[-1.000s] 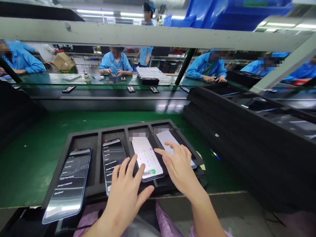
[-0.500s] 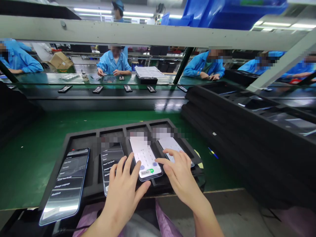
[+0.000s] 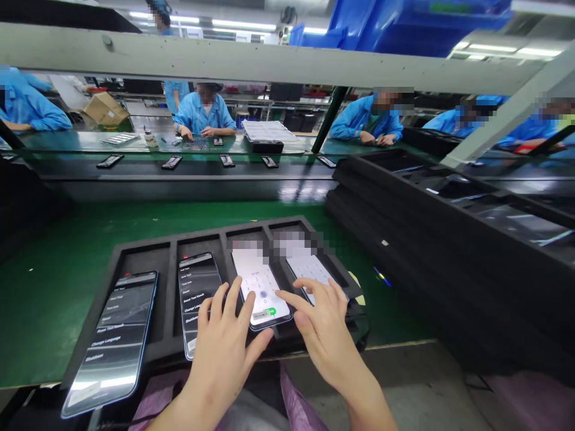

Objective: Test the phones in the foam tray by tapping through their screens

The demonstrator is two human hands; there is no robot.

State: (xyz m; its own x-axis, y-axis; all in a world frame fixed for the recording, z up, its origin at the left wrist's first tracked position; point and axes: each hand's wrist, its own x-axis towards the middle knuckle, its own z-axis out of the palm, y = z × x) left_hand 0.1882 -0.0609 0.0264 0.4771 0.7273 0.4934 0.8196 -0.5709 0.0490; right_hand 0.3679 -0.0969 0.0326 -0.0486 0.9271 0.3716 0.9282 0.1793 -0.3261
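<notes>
A black foam tray (image 3: 167, 287) in front of me has several phones in its slots. The third phone from the left (image 3: 256, 281) shows a white dial pad with characters typed above the keys. My left hand (image 3: 220, 347) is open, its fingers spread over this phone's left side and its thumb stretched to the right. From the right, my right hand (image 3: 321, 323) reaches its extended index finger to the keypad; it is open too. Partly behind the left hand, a phone with a dark menu (image 3: 197, 293) lies in the second slot. The rightmost phone (image 3: 309, 272) also displays a dial pad, partly covered by my right hand.
At the far left a phone with a dark menu (image 3: 114, 335) overhangs the tray's near edge, a cable at its bottom. Stacked black trays (image 3: 404, 251) rise on the right. Beyond the green table (image 3: 148, 209), a conveyor (image 3: 197, 170) carries several phones; people in blue work behind it.
My right index finger has shifted slightly left over the keypad, and more characters stand above the keys. The left hand stays nearly in place. The view has moved slightly.
</notes>
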